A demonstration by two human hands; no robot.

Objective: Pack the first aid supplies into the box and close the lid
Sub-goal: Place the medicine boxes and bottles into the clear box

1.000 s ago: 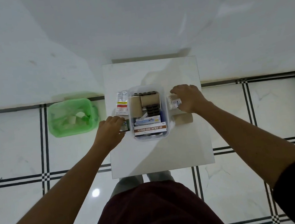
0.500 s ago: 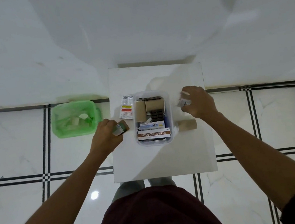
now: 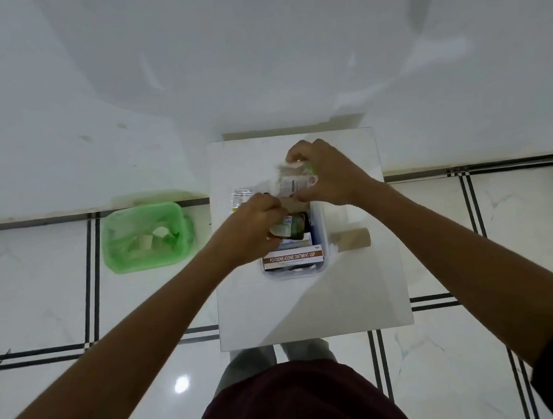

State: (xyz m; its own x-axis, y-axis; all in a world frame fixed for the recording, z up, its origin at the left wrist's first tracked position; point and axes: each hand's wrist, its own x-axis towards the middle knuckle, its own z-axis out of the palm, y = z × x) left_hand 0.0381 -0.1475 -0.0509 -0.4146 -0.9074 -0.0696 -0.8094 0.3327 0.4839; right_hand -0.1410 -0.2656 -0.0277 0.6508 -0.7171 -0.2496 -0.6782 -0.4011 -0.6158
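White square table [image 3: 313, 301] stands against a plain white wall [image 3: 251, 57], on glossy white marble floor tiles [image 3: 35, 278] with paired black inlay lines, a green plastic bin [image 3: 147, 237] on the floor beside its left edge, one lamp glare spot [image 3: 182, 384] near the bottom.

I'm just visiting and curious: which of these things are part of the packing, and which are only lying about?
Part of the job:
- clear plastic box
- povidone-iodine ointment carton inside it
- small dark bottle in the left hand
- small white labelled bottle in the right hand
- tan bandage roll on the table
- flat sachet beside the box

Just lying about:
- green bin on the floor
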